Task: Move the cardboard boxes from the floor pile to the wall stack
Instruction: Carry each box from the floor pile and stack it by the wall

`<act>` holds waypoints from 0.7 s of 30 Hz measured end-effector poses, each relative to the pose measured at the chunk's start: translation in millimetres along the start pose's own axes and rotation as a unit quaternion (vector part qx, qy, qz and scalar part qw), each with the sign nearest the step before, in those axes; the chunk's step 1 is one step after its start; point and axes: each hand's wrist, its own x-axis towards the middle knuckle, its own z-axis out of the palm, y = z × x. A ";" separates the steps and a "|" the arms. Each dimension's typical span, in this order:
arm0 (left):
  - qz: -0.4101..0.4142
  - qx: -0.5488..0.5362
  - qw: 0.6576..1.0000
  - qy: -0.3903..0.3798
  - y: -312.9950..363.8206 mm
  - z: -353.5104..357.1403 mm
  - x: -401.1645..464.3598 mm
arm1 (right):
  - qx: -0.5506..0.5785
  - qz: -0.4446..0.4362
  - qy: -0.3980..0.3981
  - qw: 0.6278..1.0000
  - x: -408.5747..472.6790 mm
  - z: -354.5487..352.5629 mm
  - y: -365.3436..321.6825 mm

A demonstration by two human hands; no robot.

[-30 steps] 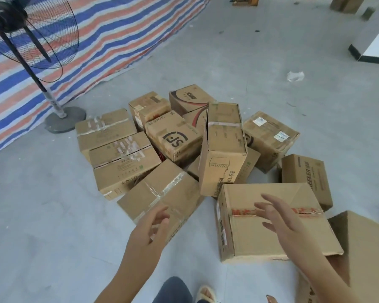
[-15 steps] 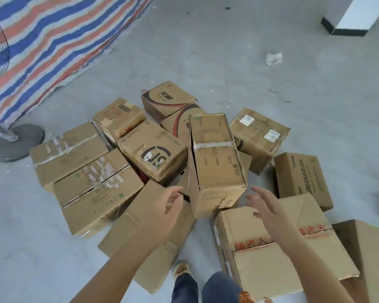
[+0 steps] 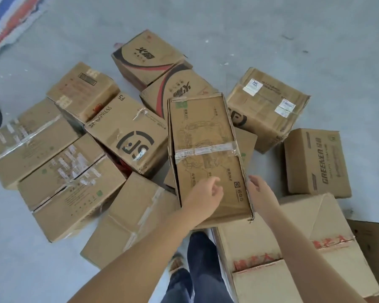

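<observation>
Grey floor (image 3: 271,29) — tall box (image 3: 204,136) between left hand (image 3: 202,196), right hand (image 3: 258,191).

Light was soft, even daylight, moderately bright, with only faint shadows under the boxes (image 3: 206,154). Tape (image 3: 206,150) showed mild glare. The picture was slightly soft, compression-smeared, and wide-angle bending stretched the edges; the floor (image 3: 271,29) looked washed-out.

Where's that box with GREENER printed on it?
The GREENER box lies on the floor at the pile's right edge, below the box with white labels and above the big red-lettered box.
</observation>
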 end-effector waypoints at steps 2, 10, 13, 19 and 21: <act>-0.008 0.008 1.000 -0.005 -1.4 8.8 15.4 | -0.011 0.007 -0.025 1.000 15.2 8.7 -1.4; -0.100 0.059 0.982 0.149 -46.4 -29.2 0.7 | 0.083 -0.066 -0.189 0.976 2.3 55.5 -17.8; -0.152 0.076 0.967 0.188 -67.6 -52.3 -13.6 | 0.098 -0.093 -0.262 0.956 3.4 86.9 -27.0; -0.235 0.120 0.938 0.224 -109.9 -93.1 -16.1 | 0.034 -0.138 -0.368 0.919 20.8 162.9 -41.3; -0.262 0.112 0.926 0.249 -129.0 -108.1 -14.6 | 0.024 -0.087 -0.341 0.936 44.1 178.0 -33.6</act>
